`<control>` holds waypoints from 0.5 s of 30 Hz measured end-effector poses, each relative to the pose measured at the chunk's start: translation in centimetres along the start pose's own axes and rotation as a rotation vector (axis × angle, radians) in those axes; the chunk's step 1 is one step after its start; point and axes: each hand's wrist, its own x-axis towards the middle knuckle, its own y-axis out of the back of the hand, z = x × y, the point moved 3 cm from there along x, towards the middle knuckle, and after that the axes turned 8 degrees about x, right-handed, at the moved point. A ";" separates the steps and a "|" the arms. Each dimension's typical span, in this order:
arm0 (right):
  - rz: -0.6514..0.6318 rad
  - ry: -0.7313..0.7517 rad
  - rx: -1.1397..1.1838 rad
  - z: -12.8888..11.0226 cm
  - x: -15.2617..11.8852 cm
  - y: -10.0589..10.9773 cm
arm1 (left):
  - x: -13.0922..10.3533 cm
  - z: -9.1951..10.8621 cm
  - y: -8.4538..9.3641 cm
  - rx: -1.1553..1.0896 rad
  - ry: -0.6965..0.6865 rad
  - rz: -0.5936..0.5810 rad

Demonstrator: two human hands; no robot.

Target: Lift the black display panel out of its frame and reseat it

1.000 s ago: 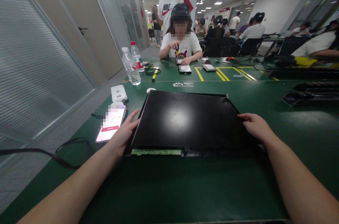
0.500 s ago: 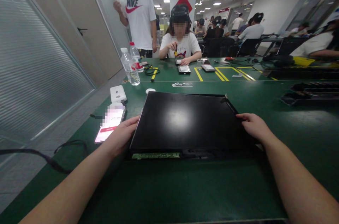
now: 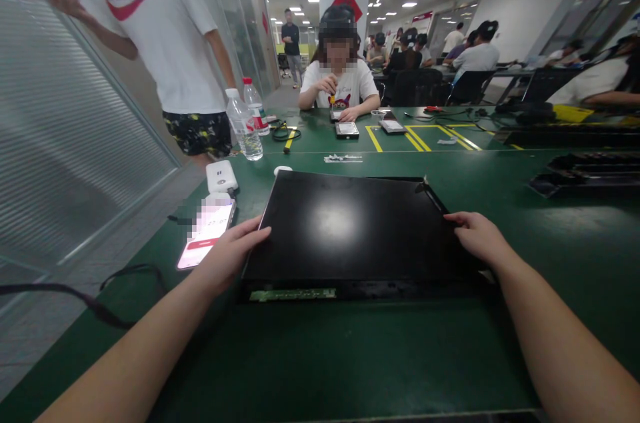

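and here we are, the black screen panel [image 3: 345,230] is lying face up over a dark frame [image 3: 434,195], right in front of the person on the green counter [image 3: 350,356]. the left hand [image 3: 225,256] is gripping the near part of the panel's left edge, thumb lapping onto the glossy face, fingers curling out of sight. over on the other side, the right hand [image 3: 477,236] is pinching the frame's right rim between thumb and forefinger, the other fingers tucking below.

the panel is sitting slightly askew, the frame peeking out along the far right corner; whether the two are fastened is staying hidden. a green circuit strip [image 3: 293,294] is showing along the near edge.

as for handling, this is looking broad, thin and fairly light, stiff but likely cracking under a twist, and that sheen is suggesting slippery fingertips. opposite side edges are offering the best hold, palms supporting from below, pressure staying off the face and that delicate strip. just left, a lit phone [image 3: 207,236] is lying beside the left hand.
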 end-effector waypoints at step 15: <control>0.067 0.026 0.055 -1.0 -0.5 0.6 | -0.9 1.0 -0.4 0.084 -0.261 0.047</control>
